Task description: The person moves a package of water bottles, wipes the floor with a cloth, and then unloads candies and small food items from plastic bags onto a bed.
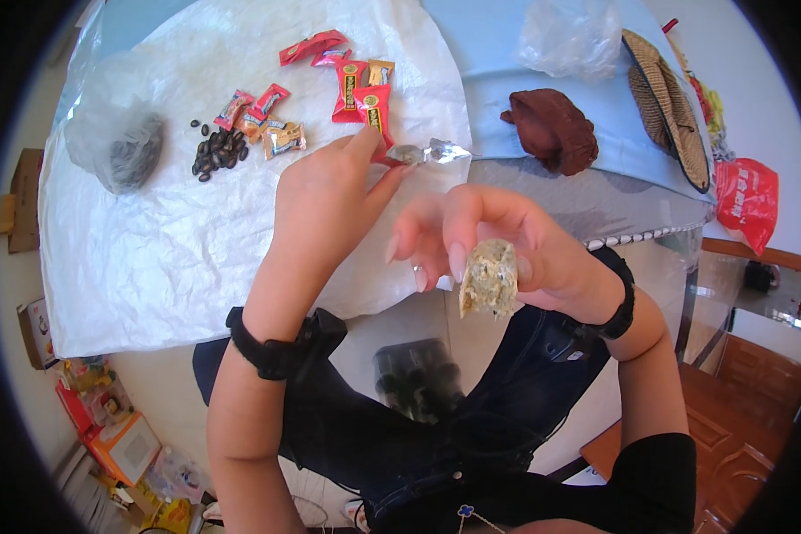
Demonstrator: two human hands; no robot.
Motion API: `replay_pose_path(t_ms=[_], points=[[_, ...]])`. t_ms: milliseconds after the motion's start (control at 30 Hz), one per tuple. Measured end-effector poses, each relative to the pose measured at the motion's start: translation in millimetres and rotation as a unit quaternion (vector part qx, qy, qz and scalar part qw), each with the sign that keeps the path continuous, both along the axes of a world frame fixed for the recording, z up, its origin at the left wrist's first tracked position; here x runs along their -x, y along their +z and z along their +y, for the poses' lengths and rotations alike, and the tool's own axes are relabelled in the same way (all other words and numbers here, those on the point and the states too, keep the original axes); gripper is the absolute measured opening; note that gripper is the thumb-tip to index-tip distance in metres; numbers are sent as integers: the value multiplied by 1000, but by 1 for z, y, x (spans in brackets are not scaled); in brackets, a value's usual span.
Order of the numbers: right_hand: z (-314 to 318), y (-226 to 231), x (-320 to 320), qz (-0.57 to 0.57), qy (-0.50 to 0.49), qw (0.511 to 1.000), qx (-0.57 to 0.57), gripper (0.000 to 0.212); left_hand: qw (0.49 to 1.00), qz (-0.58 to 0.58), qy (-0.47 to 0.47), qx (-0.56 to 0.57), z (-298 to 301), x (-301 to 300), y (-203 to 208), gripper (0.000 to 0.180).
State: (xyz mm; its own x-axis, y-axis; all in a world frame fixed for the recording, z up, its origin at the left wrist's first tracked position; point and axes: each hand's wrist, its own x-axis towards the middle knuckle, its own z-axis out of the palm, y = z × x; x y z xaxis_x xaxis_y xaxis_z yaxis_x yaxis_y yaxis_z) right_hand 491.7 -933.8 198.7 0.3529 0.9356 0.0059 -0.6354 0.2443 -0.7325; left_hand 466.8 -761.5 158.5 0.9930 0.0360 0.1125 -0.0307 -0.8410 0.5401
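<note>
My right hand (pixel 529 236) holds up a bitten-looking, crumbly beige-green snack piece (pixel 489 276) between thumb and fingers, above my lap in front of the table. My left hand (pixel 329 187) pinches a torn red wrapper with a silver inside (pixel 432 152) over the white sheet (pixel 196 267). Just beyond the left fingers lie red snack packets (pixel 351 87). Several small wrapped candies (pixel 283 140) rest left of them, beside a pile of dark, glossy seeds or beans (pixel 219 153).
A clear plastic bag with dark contents (pixel 129 147) sits at the table's left. On the blue cover (pixel 472 53) to the right are a dark brown cloth-like item (pixel 556 133), a crumpled clear bag (pixel 570 36) and a woven tan item (pixel 663 107). A red bag (pixel 746 203) is farther right.
</note>
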Motion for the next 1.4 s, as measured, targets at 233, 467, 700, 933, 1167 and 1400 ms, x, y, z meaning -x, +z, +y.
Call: replay_pose_path(t_ms=[233,467,700,933,1167,1400], points=[[4,6,3,-45,-21,996,73,44,998,-63,-13,-8,7,-1,-5,20],[5,3,3,-26,-21,996,79,43,998,-54,16,28,4,-1,0,17],[1,-8,-1,8,6,1000,10,28,935,85,6,345,12,-8,3,21],[2,-7,-1,5,-1,1000,18,26,892,77,90,436,33,-18,-1,24],[4,-5,-7,-34,-28,991,127,38,841,-35,160,516,50,-24,-2,37],[4,-11,-6,-29,-30,991,129,39,850,-20,163,500,50,-24,1,32]])
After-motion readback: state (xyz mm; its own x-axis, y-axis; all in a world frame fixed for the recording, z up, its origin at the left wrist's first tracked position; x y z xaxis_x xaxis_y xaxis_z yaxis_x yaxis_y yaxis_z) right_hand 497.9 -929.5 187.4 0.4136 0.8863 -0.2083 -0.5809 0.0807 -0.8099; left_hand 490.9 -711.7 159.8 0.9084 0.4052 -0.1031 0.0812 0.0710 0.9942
